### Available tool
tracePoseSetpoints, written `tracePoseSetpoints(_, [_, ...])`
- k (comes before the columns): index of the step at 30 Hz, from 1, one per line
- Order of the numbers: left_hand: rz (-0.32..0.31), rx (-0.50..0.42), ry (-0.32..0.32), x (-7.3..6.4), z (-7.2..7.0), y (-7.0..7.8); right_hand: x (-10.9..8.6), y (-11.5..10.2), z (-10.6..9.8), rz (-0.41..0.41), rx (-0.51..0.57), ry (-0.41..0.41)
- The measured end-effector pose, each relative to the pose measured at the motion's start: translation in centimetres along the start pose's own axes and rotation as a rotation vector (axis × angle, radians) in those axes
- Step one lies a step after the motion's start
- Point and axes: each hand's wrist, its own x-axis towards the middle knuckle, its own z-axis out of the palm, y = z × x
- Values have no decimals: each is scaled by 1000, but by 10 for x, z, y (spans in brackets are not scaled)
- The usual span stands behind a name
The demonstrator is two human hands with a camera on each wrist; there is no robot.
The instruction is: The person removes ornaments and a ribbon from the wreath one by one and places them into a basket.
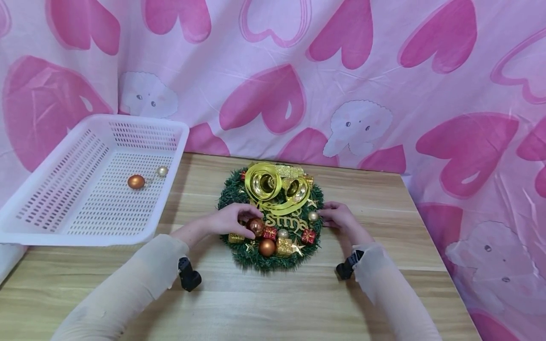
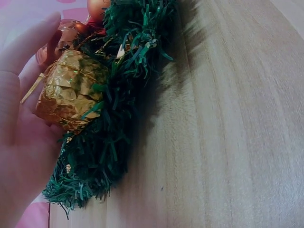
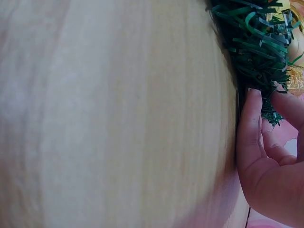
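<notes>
A green tinsel Christmas wreath [image 1: 260,261] lies on the wooden table, with gold bells [image 1: 263,183] and ribbon at its far side. My left hand [image 1: 228,220] holds a shiny copper bauble [image 1: 256,228] at the wreath's near left, thumb and fingers around it. In the left wrist view a gold foil gift box [image 2: 73,92] sits beside that palm. A matte orange bauble [image 1: 267,247] and small red gift boxes [image 1: 309,236] are close by. My right hand [image 1: 341,219] pinches the wreath's right edge, where green tinsel [image 3: 259,42] meets the fingertips.
On the left stands a white slotted plastic basket [image 1: 170,189]. Inside it lie an orange bauble [image 1: 136,181] and a pale gold bauble [image 1: 161,171]. A pink heart-patterned cloth [image 1: 264,94] hangs behind the table [image 1: 273,303].
</notes>
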Motion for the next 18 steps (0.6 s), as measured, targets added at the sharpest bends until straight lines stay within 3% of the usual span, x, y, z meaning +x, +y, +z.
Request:
tracePoseSetpoints(4, [-3, 5, -11, 1, 1, -1, -1, 0, 0, 2, -4, -5])
tracePoseSetpoints(11, [50, 4, -11, 1, 1, -3, 0, 0, 0, 0, -2, -3])
tracePoseSetpoints(18, [24, -35, -2, 1, 2, -3, 0, 0, 0, -9, 7, -11])
